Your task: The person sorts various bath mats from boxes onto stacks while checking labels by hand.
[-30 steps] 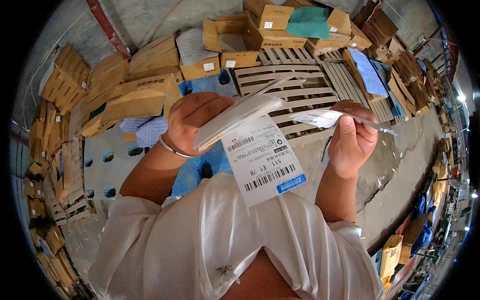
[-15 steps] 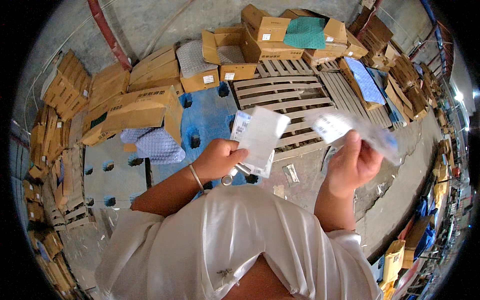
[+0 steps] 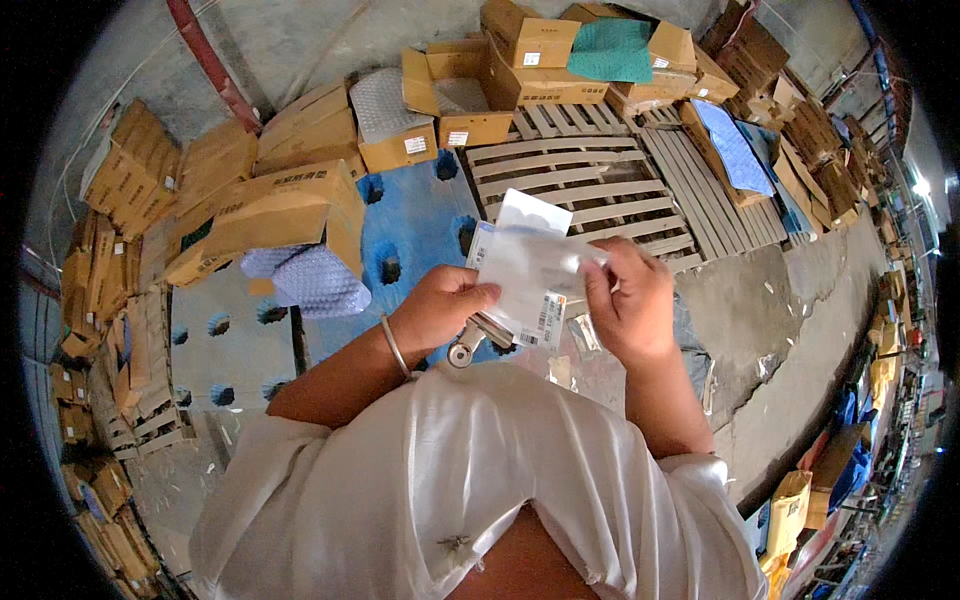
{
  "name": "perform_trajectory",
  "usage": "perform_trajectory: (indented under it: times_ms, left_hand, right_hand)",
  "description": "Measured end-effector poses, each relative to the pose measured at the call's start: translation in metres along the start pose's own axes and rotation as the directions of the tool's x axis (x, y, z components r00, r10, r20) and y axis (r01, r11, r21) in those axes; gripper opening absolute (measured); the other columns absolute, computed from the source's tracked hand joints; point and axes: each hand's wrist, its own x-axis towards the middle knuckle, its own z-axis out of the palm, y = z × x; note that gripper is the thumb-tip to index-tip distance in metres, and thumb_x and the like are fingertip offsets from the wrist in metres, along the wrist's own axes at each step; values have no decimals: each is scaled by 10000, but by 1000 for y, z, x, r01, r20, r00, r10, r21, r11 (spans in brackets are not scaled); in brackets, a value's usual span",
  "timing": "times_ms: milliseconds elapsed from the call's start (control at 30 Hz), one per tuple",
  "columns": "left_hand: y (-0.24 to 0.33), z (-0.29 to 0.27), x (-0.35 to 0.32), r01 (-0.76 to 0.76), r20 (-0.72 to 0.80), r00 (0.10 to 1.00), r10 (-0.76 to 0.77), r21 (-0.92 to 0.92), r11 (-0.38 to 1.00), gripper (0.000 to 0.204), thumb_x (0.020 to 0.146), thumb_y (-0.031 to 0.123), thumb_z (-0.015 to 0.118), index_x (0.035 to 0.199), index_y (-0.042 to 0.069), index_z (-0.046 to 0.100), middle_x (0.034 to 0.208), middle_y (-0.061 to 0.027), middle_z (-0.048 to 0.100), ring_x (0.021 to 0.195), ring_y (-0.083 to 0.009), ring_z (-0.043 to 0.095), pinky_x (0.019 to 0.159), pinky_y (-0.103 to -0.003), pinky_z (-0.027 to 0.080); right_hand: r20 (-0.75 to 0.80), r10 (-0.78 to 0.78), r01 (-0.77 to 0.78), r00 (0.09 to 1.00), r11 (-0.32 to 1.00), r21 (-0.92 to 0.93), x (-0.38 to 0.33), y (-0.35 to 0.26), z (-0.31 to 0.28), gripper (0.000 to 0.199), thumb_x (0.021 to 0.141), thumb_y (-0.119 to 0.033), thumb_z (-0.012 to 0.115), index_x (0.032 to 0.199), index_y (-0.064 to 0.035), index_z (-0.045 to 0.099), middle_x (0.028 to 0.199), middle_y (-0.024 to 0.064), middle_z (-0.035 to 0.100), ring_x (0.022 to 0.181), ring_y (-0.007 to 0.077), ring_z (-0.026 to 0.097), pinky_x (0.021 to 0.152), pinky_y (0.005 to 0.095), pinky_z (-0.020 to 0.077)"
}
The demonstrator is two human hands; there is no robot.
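My left hand [image 3: 438, 308] is closed on a small stack of label sheets [image 3: 534, 212], thumb on top, in front of my chest. A metal clip [image 3: 464, 353] sits at the stack's lower edge, by the fingers. Printed barcodes show on a label [image 3: 544, 318] at the stack's lower right corner. Just to the right, my right hand [image 3: 635, 300] pinches the edge of a pale, glossy sheet [image 3: 545, 262] between thumb and fingers. That sheet lies across the stack and is partly blurred; whether it is loose from it I cannot tell.
Beyond my hands are blue plastic pallets [image 3: 410, 215] and wooden pallets [image 3: 560, 170]. Cardboard boxes [image 3: 290, 205] stand along the wall, some with bubble wrap [image 3: 320, 282]. A green sheet [image 3: 610, 50] tops one box. Yellow packages [image 3: 788, 512] lie at the lower right.
My right hand has come in leftward and down from the right, bringing a blurred sheet to the stack. The left hand stays nearly in place, still gripping the stack.
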Motion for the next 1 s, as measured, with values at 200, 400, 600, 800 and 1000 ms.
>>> perform_trajectory:
  times_ms: [200, 400, 600, 800, 1000]
  left_hand:
    - [-7, 5, 6, -53, 23, 998, 51, 56, 997, 279, 900, 191, 556, 920, -76, 637, 797, -61, 654, 697, -97, 570, 648, -246, 473]
    - [-12, 8, 9, -50, -60, 997, 48, -20, 999, 285, 910, 194, 547, 977, -74, 619, 854, -69, 652, 737, -99, 575, 680, -246, 478]
    - [-8, 5, 10, -108, -90, 991, 96, -146, 983, 296, 923, 184, 528, 1031, -84, 590, 919, -75, 645, 815, -103, 573, 744, -248, 474]
    - [-4, 1, 16, -90, -11, 996, 89, -99, 991, 296, 931, 189, 516, 1009, -84, 599, 896, -74, 646, 784, -106, 575, 725, -250, 480]
    - [2, -6, 64, -13, 53, 998, 16, -47, 999, 317, 935, 223, 508, 993, -73, 607, 879, -71, 646, 780, -93, 571, 711, -249, 479]
  right_hand:
    - [-137, 237, -188, 962, 936, 298, 0, 26, -1, 110, 829, -20, 581, 938, -13, 600, 793, 112, 633, 701, 141, 618, 628, 274, 483]
    - [-120, 367, -161, 922, 648, 744, 2, 48, -10, 191, 851, 79, 508, 1029, 58, 576, 929, 87, 645, 803, 95, 592, 711, 221, 465]
    - [-53, 391, -174, 919, 523, 834, 7, 54, -4, 203, 847, 85, 502, 1034, 62, 578, 932, 90, 650, 802, 101, 598, 724, 223, 466]
    - [-45, 411, -201, 910, 536, 820, 17, 58, 6, 184, 852, 46, 523, 1021, 32, 592, 886, 63, 648, 729, 76, 582, 628, 198, 449]
    - [273, 448, -473, 851, 430, 769, 28, 65, 49, 174, 866, 49, 503, 1014, 20, 588, 898, 52, 638, 803, 95, 578, 740, 240, 468]
